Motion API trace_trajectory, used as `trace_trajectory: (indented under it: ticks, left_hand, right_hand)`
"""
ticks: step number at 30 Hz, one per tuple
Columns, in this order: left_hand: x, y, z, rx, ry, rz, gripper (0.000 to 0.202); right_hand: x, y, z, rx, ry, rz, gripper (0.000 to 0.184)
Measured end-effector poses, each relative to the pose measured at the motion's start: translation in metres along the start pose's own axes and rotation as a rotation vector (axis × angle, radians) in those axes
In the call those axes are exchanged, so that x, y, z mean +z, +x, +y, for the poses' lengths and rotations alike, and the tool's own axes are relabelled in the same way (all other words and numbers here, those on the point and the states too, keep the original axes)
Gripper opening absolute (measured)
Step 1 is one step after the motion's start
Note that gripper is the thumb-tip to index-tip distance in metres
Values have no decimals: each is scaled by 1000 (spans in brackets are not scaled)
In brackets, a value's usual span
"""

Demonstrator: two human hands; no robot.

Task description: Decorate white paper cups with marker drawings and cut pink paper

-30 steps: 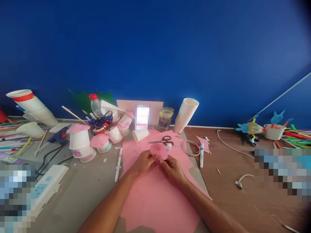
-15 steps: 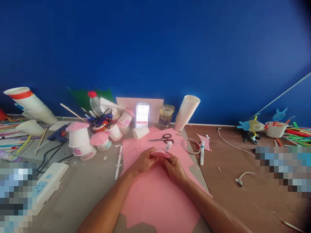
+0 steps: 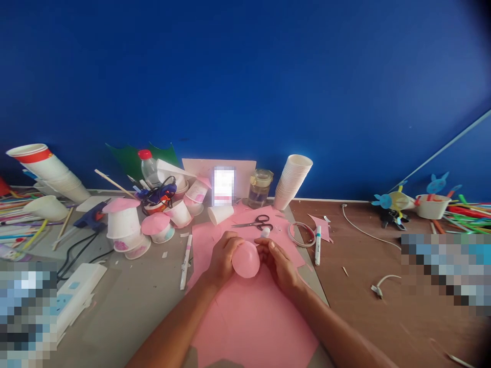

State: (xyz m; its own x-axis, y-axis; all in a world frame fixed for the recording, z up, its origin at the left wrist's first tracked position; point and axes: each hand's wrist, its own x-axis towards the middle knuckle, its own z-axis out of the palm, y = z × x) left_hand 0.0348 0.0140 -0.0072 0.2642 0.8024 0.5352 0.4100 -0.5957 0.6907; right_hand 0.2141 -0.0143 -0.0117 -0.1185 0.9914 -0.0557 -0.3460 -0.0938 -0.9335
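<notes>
Both my hands hold a round pink paper disc [image 3: 246, 259] just above a large pink paper sheet [image 3: 249, 312] on the table. My left hand [image 3: 223, 257] curls round the disc's left edge, and my right hand [image 3: 279, 260] pinches its right edge. The disc's face is turned toward me. Just behind my hands lie black-handled scissors [image 3: 256, 223] and a small white glue bottle [image 3: 265, 232].
White cups topped with pink discs [image 3: 123, 225] stand at the left beside a glue gun [image 3: 92, 214] and a white power strip [image 3: 79, 294]. A tall cup stack [image 3: 293, 181], a jar [image 3: 261, 186], a tape ring [image 3: 301, 233] and markers [image 3: 318, 245] lie behind. Coloured straws fill both far sides.
The pink disc went from facing away, to edge-on, to facing me, and my hands came slightly nearer and lower over the sheet.
</notes>
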Motion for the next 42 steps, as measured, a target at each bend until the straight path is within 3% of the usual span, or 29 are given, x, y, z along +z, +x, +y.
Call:
trace_trajectory:
  ticks: [6,8,11,14,19,21,29,42]
  left_hand:
    - [3,-1,-2,14,9,1,17]
    - [4,1,-3,-80,-74,54,18]
    - [2,7,-5,-331,-300,84,14]
    - [-4,13,-2,-484,-502,-43,16]
    - [-8,14,4,-519,-593,-273,26]
    - [-7,13,4,-542,-623,-314,26]
    - [-4,15,3,-659,-768,-102,30]
    - [-10,22,-3,-683,-784,40,32]
  right_hand:
    - [11,-6,-7,76,101,-51,40]
    - [12,-6,-12,86,119,-30,39]
    - [8,-5,-16,94,151,-3,37]
    - [2,-2,-15,105,184,-25,33]
    - [-1,-1,-6,109,219,-106,31]
    - [0,-1,-5,108,208,-99,31]
    - [9,-3,-14,120,166,-60,44]
    - [8,-2,-8,128,83,3,42]
